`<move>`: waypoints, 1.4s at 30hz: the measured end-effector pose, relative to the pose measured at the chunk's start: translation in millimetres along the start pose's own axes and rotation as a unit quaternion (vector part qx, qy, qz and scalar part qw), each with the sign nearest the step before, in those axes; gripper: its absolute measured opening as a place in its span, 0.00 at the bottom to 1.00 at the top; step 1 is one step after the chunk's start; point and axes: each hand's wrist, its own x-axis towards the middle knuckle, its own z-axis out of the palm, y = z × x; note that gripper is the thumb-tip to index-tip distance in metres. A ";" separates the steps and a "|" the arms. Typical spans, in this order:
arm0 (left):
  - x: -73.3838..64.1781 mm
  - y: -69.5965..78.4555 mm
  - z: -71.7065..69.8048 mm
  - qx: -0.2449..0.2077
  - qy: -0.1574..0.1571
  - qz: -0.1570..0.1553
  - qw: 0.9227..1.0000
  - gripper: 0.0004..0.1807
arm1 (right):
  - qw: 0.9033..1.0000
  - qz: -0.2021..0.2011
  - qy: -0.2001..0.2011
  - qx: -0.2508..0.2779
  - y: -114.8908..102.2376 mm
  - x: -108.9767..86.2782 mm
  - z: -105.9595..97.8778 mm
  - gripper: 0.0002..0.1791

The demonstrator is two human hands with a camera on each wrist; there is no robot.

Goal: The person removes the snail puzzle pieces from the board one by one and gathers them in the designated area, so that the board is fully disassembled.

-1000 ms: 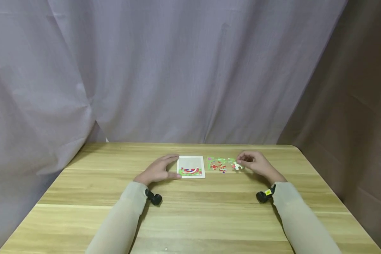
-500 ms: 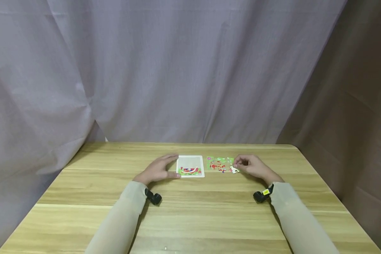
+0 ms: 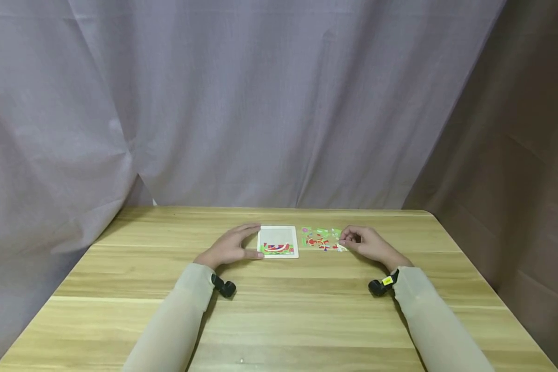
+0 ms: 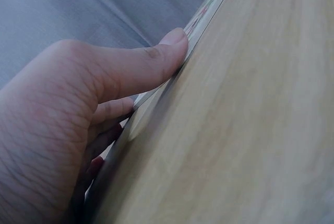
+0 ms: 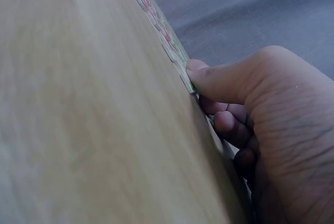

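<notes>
A white-rimmed puzzle tray (image 3: 296, 243) lies on the table, its near strip filled with red, white and green pieces and its grey base bare behind them. My left hand (image 3: 228, 248) holds the tray at its left side, thumb at the near corner and fingers at the far one. In the left wrist view the thumb (image 4: 156, 62) lies along the tray's edge. To the tray's right is a flat patch of puzzle pieces (image 3: 318, 240). At its right end my right hand (image 3: 369, 245) pinches a puzzle piece (image 3: 342, 248), its thumb (image 5: 216, 80) on top; the fingers hide part of it.
The wooden table (image 3: 279, 310) carries everything, and its far edge meets a grey curtain (image 3: 223, 103). A darker curtain (image 3: 516, 181) hangs along the right side. Black wrist cameras (image 3: 224, 287) are strapped on both arms.
My right hand has moved slightly left and lowered the puzzle piece, which was tilted up and now lies flatter beside the other pieces. The left hand stays on the tray.
</notes>
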 end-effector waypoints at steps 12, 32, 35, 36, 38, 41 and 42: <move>0.9 1.8 -0.9 0.002 -0.002 -0.001 1.000 0.53 | 1.000 0.002 0.003 0.002 -1.2 -1.3 -2.4 0.03; -0.8 1.8 -2.9 0.008 0.000 -0.001 1.000 0.53 | 1.000 -0.006 -0.014 0.018 -5.3 -0.2 -3.5 0.04; -1.5 2.5 -3.2 0.008 -0.003 -0.004 1.000 0.53 | 1.000 -0.006 -0.015 0.014 -5.5 -0.4 -3.1 0.04; -1.7 2.5 -2.9 0.007 -0.005 -0.006 1.000 0.53 | 1.000 -0.004 -0.014 0.013 -5.0 -0.6 -2.8 0.04; -1.7 2.3 -2.1 0.006 -0.007 -0.009 1.000 0.53 | 1.000 0.001 -0.012 0.012 -4.3 -1.0 -2.0 0.03; -1.7 2.4 -1.4 0.002 -0.006 -0.011 1.000 0.53 | 1.000 0.011 -0.006 0.012 -3.8 -1.5 -0.9 0.04; -2.0 2.5 -1.3 0.002 -0.005 -0.010 1.000 0.53 | 1.000 0.012 -0.006 0.013 -3.7 -1.6 -0.6 0.05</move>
